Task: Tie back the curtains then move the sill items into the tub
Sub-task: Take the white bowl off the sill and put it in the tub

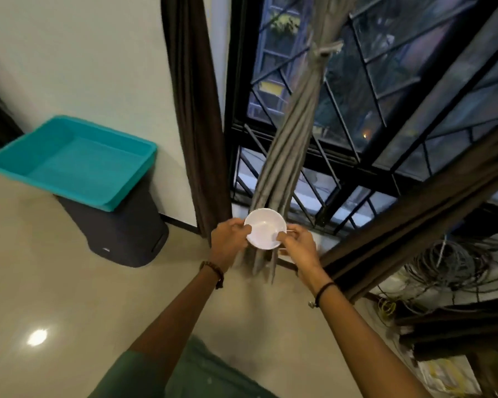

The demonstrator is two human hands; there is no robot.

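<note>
A small white bowl (265,232) is held in front of the window sill (322,239), empty inside. My left hand (230,237) grips its left rim and my right hand (298,244) pinches its right rim. Behind the bowl hangs a grey curtain (288,156), gathered and tied with a knot high up. A dark brown curtain (196,110) hangs at the left of the window, another brown curtain (414,202) at the right. The teal tub (69,165) stands to the left, with nothing in it.
The tub rests on a dark grey bin (121,234) against the white wall. A black window grille (342,139) fills the frame. Tangled cables (443,271) and dark furniture (457,334) crowd the right. The floor is pale and glossy.
</note>
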